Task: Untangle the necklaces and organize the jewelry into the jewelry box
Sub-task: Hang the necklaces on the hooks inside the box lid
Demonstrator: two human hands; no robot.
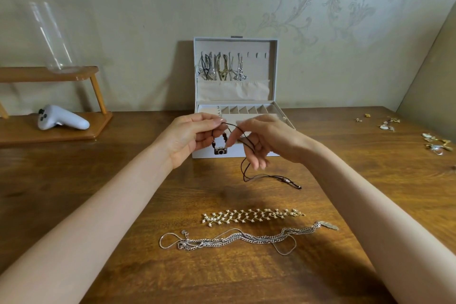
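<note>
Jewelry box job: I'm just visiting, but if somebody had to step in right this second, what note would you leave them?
The left hand pinches the dark cord necklace just above its camera pendant.
The right hand holds the same cord in its grip; the tail hangs down to the table.
Done: several necklaces hang in the lid of the open jewelry box.
Left: this cord, then the pearl piece, the bunched silver chains and the small pieces at the table's far right.
</note>
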